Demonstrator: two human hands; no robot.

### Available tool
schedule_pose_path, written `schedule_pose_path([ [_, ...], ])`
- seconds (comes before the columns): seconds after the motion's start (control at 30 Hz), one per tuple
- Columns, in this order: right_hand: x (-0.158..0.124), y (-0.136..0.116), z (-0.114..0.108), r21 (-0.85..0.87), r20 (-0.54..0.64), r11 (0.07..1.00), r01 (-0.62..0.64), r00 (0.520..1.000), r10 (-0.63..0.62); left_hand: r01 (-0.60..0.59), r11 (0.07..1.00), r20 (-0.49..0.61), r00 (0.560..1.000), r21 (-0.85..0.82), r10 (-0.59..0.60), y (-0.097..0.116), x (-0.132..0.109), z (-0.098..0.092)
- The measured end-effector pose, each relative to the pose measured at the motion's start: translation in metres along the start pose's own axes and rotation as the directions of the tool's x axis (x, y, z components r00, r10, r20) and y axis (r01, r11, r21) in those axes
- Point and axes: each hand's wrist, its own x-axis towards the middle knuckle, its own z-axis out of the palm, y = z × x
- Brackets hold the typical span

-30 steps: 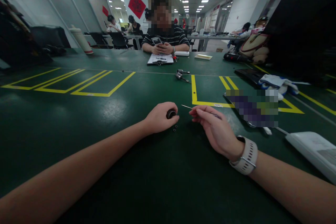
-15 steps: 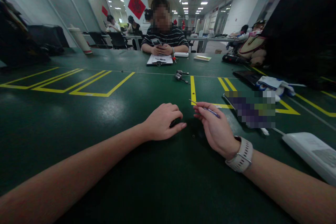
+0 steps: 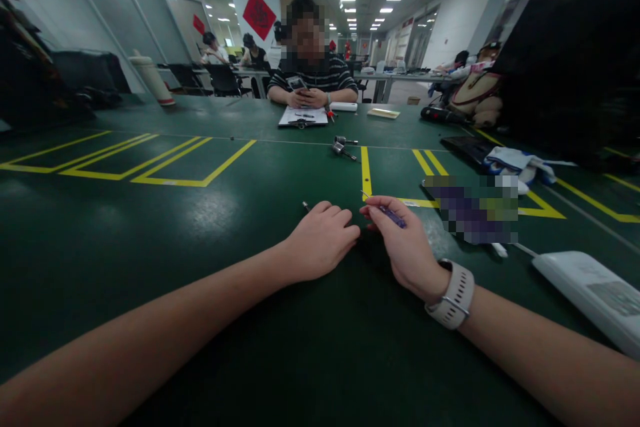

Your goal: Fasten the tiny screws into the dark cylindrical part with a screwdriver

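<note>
My left hand (image 3: pixel 325 240) is closed, palm down, low over the green table. A small metal tip (image 3: pixel 306 205) sticks out beyond its knuckles; the rest of that part is hidden under the hand. Thumb and fingertips come together at the right side, and whether anything is pinched there I cannot tell. Just to the right, my right hand (image 3: pixel 395 233) grips a small screwdriver (image 3: pixel 393 216) with a purple handle. Its thin shaft points up and to the left. Farther off on the table lie two metal cylindrical parts with thin rods (image 3: pixel 341 147).
Across the table (image 3: pixel 200 320) sits a person (image 3: pixel 314 80) holding a phone, behind a clipboard (image 3: pixel 303 116). At right are a blurred purple item (image 3: pixel 470 210), a white power strip (image 3: pixel 590 283) and white-and-blue cloth (image 3: pixel 517 163). A cup (image 3: pixel 153 80) stands far left.
My left hand has turned over and closed more, its fingertips now near my right hand. The metal tip now shows beyond it. The small ring on the table is no longer visible.
</note>
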Motion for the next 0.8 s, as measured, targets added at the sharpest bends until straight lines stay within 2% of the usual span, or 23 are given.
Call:
schedule_pose_path([
  [0.2, 0.027, 0.003, -0.016, -0.209, -0.063, 0.975, 0.074, 0.994, -0.089, 0.144, 0.987, -0.041, 0.988, -0.07, -0.147, -0.032, -0.005, 0.008],
  [0.3, 0.052, 0.012, -0.023, -0.336, -0.088, 0.938, 0.089, 0.988, -0.126, 0.309, 0.923, -0.007, 0.948, -0.231, -0.319, -0.039, -0.003, 0.01],
  [0.37, 0.071, 0.021, -0.024, -0.42, -0.093, 0.904, 0.084, 0.987, -0.135, 0.347, 0.879, 0.024, 0.933, -0.328, -0.36, -0.037, -0.002, 0.009],
  [0.47, 0.1, 0.033, -0.019, -0.556, -0.075, 0.827, 0.078, 0.987, -0.144, 0.293, 0.866, 0.035, 0.952, -0.405, -0.305, -0.025, 0.001, 0.007],
  [0.53, 0.116, 0.037, -0.012, -0.65, -0.039, 0.755, 0.089, 0.988, -0.15, 0.227, 0.894, 0.026, 0.972, -0.386, -0.235, -0.016, 0.002, 0.005],
  [0.7, 0.143, 0.038, -0.001, -0.793, 0.167, 0.568, 0.221, 0.975, -0.146, 0.023, 0.97, 0.035, 0.999, -0.241, -0.015, -0.009, 0.007, 0.005],
  [0.8, 0.152, 0.037, 0.001, -0.814, 0.276, 0.491, 0.311, 0.95, -0.146, -0.004, 0.978, 0.043, 0.999, -0.21, 0.013, -0.016, 0.008, 0.006],
])
